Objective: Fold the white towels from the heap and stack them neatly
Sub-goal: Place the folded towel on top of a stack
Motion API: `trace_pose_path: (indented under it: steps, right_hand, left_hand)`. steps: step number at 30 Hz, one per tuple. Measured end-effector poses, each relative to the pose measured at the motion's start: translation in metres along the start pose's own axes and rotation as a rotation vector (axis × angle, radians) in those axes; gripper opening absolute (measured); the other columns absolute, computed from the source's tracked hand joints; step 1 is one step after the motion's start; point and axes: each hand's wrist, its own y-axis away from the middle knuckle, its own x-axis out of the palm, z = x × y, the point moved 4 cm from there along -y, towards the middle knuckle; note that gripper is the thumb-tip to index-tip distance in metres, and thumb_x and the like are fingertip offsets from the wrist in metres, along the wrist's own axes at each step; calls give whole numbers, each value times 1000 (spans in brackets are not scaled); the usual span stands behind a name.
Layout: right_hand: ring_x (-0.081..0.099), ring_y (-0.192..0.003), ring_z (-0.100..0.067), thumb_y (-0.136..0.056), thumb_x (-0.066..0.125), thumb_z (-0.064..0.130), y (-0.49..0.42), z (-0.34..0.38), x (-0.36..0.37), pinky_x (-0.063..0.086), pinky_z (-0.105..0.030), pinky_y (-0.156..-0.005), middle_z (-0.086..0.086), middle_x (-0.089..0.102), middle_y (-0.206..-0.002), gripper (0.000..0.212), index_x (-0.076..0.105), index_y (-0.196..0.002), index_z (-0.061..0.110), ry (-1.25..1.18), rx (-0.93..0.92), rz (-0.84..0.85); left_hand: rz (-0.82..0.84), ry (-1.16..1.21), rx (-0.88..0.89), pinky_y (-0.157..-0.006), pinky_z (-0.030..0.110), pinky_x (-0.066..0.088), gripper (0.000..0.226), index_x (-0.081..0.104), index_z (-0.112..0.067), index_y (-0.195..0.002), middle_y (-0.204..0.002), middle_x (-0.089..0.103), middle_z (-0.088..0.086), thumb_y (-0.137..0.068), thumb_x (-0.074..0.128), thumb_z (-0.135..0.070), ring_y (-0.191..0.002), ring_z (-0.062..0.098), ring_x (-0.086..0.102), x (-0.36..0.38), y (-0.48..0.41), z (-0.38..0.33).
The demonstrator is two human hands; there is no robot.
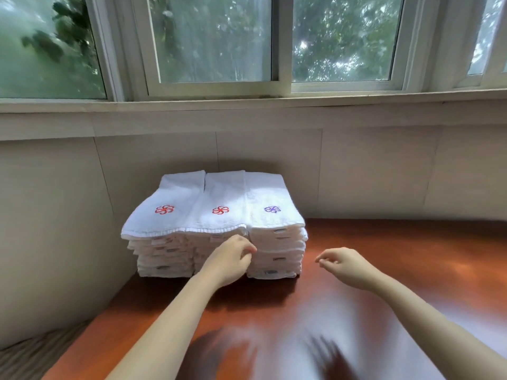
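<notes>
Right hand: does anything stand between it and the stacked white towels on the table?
Nothing visible does. The right hand hovers over the table, right of the towel stacks. The left hand is at their front, not in the path.
</notes>
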Motion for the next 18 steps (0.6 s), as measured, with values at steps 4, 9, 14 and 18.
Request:
trace_pose_path:
  steps: [4,9,14,18]
  right_hand:
    - [60,-89,-11,-94,51,16,-31,10,-13,36,-19,-71,2,70,-108,24,70,-108,17,-119,-61,-150]
    - [55,-89,-11,-93,49,10,-83,14,-24,30,-16,-67,-1,68,-110,27,67,-113,14,-280,-108,-436]
    - [57,-109,-23,-93,46,11,-190,25,-32,33,-21,-76,-5,66,-117,28,66,-113,11,-216,-154,-380]
    - [54,-110,-28,-96,45,22,-274,53,-14,40,-28,-85,-9,56,-129,31,57,-124,14,-97,-213,-220]
  left_hand:
    - [-228,3,2,-89,26,40,25,66,-17,-109,-121,53,-1,-93,48,-13,-112,16,53,-20,-31,5]
    - [-323,-103,-189,-93,34,42,33,60,-16,-122,-129,46,6,-91,47,-15,-118,26,47,-43,-101,45]
    - [-195,-399,-448,-92,41,42,39,47,-12,-131,-138,39,12,-96,38,-24,-121,33,47,-76,-193,121]
    - [-85,-524,-512,-97,43,38,39,51,-20,-125,-130,51,14,-91,31,-19,-130,29,39,-82,-237,179]
